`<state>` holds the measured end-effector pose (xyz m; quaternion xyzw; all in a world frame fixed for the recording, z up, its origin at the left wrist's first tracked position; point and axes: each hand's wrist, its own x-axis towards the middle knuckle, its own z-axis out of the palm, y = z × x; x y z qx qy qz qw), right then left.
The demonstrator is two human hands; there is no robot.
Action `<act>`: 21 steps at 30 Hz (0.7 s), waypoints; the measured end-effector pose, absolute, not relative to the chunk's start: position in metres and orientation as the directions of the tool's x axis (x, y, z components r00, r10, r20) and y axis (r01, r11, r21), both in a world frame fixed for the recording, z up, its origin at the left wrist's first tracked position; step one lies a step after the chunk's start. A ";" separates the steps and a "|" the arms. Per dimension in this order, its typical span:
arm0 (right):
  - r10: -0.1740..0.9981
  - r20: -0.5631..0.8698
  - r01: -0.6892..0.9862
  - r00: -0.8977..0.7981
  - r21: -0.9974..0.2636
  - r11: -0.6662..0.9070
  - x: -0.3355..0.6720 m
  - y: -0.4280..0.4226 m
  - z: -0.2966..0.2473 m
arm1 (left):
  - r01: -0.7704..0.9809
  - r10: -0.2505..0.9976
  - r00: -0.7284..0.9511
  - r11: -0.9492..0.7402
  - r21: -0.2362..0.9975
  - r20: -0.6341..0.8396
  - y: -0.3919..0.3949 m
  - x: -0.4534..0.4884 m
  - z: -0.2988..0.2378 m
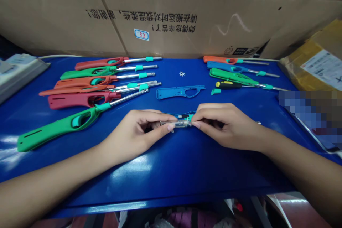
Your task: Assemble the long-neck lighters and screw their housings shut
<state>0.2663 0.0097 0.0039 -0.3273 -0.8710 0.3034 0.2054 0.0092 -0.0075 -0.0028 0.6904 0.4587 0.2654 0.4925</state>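
My left hand [145,124] pinches a small transparent lighter fuel tank [180,123] between thumb and fingers. At the tank's right end my right hand [220,123] is closed, its thumb and forefinger gripping the fitting there; the fingertips hide the exact part. A teal piece [190,117] shows beside those fingertips. Partly behind the hands lies a blue casing half [171,113]. Just beyond them is another open blue casing half [175,93], lying flat. A small teal cap [216,91] rests near a yellow and black screwdriver [227,85].
Several long-necked lighters, including a green one [57,130], lie in a row at left. More, including an orange one [220,59], lie at back right. Tiny pale pins [182,74] sit mid-table. A cardboard box [160,14] walls the back; a yellow-taped parcel [317,57] stands right.
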 end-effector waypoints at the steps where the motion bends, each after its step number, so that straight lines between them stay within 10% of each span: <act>1: 0.689 0.161 0.445 -0.707 -0.655 0.610 0.266 0.010 0.003 | 0.373 0.894 0.441 -0.099 0.922 -0.082 -0.007 0.009 -0.003; 21: 0.605 0.154 0.468 -0.781 -0.497 0.731 0.269 0.008 -0.001 | 0.391 0.868 0.497 -0.227 0.892 0.003 -0.008 0.011 -0.003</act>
